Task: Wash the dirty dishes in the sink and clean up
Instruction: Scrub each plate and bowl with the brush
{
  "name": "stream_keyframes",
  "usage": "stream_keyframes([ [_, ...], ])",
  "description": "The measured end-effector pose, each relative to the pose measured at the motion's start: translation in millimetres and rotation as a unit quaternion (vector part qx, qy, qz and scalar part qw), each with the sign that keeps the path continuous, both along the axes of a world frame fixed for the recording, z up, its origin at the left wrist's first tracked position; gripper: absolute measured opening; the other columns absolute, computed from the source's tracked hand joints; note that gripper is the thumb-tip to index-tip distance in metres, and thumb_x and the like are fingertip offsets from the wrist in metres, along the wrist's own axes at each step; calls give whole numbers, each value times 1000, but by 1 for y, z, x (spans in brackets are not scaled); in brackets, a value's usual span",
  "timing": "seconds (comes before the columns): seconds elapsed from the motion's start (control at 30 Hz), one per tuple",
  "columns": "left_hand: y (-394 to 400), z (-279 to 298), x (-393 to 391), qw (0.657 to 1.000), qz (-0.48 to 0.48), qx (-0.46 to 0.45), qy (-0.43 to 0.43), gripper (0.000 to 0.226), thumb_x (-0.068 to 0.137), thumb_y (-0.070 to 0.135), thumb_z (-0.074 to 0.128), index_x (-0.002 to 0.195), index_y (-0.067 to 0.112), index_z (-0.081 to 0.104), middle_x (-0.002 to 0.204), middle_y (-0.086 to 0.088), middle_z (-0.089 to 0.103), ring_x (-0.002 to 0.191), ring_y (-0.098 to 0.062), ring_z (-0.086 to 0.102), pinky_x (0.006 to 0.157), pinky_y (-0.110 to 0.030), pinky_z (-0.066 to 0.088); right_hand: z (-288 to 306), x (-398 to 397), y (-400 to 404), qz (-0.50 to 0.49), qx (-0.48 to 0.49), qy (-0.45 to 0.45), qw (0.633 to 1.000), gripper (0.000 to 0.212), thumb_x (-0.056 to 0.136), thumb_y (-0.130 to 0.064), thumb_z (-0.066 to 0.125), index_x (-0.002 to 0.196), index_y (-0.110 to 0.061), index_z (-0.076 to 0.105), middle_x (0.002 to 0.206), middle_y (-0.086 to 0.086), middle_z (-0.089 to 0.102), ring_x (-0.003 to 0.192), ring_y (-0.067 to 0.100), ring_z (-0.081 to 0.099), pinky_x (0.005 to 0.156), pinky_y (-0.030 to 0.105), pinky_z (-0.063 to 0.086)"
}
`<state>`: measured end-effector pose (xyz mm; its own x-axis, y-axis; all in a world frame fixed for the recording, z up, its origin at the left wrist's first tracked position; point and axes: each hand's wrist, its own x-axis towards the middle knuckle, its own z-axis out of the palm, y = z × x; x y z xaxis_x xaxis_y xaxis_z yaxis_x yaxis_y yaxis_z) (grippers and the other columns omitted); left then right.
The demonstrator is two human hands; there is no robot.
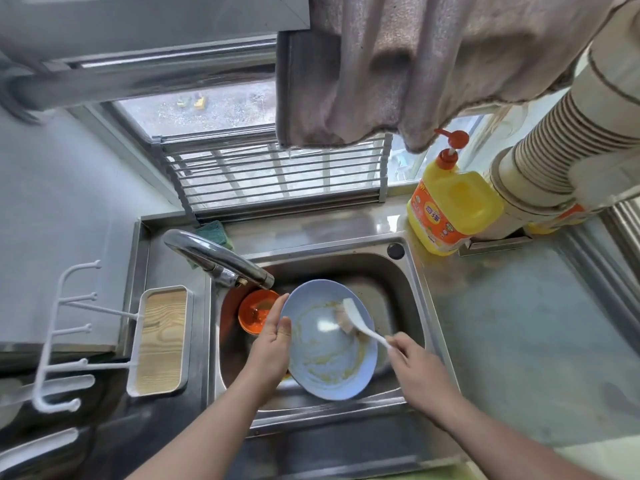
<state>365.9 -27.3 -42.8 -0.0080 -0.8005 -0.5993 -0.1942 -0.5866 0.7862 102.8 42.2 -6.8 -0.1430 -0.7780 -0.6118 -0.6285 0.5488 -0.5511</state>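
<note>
left hand [273, 336] cupped round rim of blue plate [329, 341], plate tilted over sink [408, 271], right hand [415, 368] pinching white brush [353, 318] handle, bristles on plate face

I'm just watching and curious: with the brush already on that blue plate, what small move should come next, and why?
Probably sweep the brush down along the yellowish residue ring toward the lower rim of the blue plate. The bristles sit near the upper right, while smears curve across the bottom. The left hand grips the plate's edge over the sink, and the right hand holds the handle.
</note>
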Motion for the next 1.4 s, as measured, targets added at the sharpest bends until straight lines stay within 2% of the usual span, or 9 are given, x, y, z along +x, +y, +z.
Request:
stream_keyframes([
  [0.1,-1,1,-12,998,38,5,43,37,101,59,43,136,65,50,143,8,61,128,-17,61,108,-49,53,-1,42,-15,48,-33,-59,997,21,106,-46,46,120,-42,61,102,-7,74,98,20,66,78,31,43],
  [0.23,-11,4,3,993,106,-8,47,37,112,44,32,144,41,50,131,8,65,117,-9,64,85,-24,56,16,48,29,108,-9,-104,989,14,105,-49,47,115,-48,56,80,-21,66,79,4,61,81,28,48],
  [0.4,-2,1,10,997,60,14,56,47,107,57,33,149,40,47,139,2,63,126,-18,62,88,-30,55,21,41,11,117,8,-96,988,12,105,-46,48,112,-46,58,74,-12,61,75,8,56,76,30,44],
  [0.5,6,2,-7,994,74,28,82,41,110,47,40,150,42,46,138,0,66,119,-20,69,86,-37,62,13,62,-34,50,-8,-95,994,12,106,-40,49,109,-40,61,93,-6,69,93,17,62,83,32,45],
  [0.7,3,4,3,984,147,80,62,34,115,35,33,125,54,59,121,2,71,108,-25,71,69,-39,61,-1,11,-45,48,53,55,996,15,104,-45,38,107,-41,52,95,-2,72,89,29,65,78,42,56],
  [0.97,-1,3,-16,982,155,91,57,33,114,40,33,142,50,47,124,2,72,105,-21,74,80,-42,64,3,85,-40,19,44,-107,993,16,105,-37,46,116,-36,58,104,-4,67,93,18,60,77,29,42],
  [1.1,-11,-3,6,986,143,84,24,36,115,40,28,145,38,48,128,0,69,105,-12,68,65,-24,55,12,66,-12,92,80,-146,982,10,104,-43,50,108,-43,59,70,-6,55,60,5,48,66,28,41],
  [1.27,-7,5,3,988,87,116,52,31,115,29,35,134,41,57,117,7,73,91,-10,75,57,-26,58,9,46,-47,140,5,-1,990,25,106,-47,42,125,-40,56,99,0,70,97,27,63,81,36,49],
  [1.4,-12,9,11,984,142,96,48,36,115,28,38,143,45,53,128,3,67,107,-22,69,63,-35,60,-3,13,-49,109,51,89,989,17,105,-48,34,107,-39,48,90,1,68,85,31,64,74,42,55],
])
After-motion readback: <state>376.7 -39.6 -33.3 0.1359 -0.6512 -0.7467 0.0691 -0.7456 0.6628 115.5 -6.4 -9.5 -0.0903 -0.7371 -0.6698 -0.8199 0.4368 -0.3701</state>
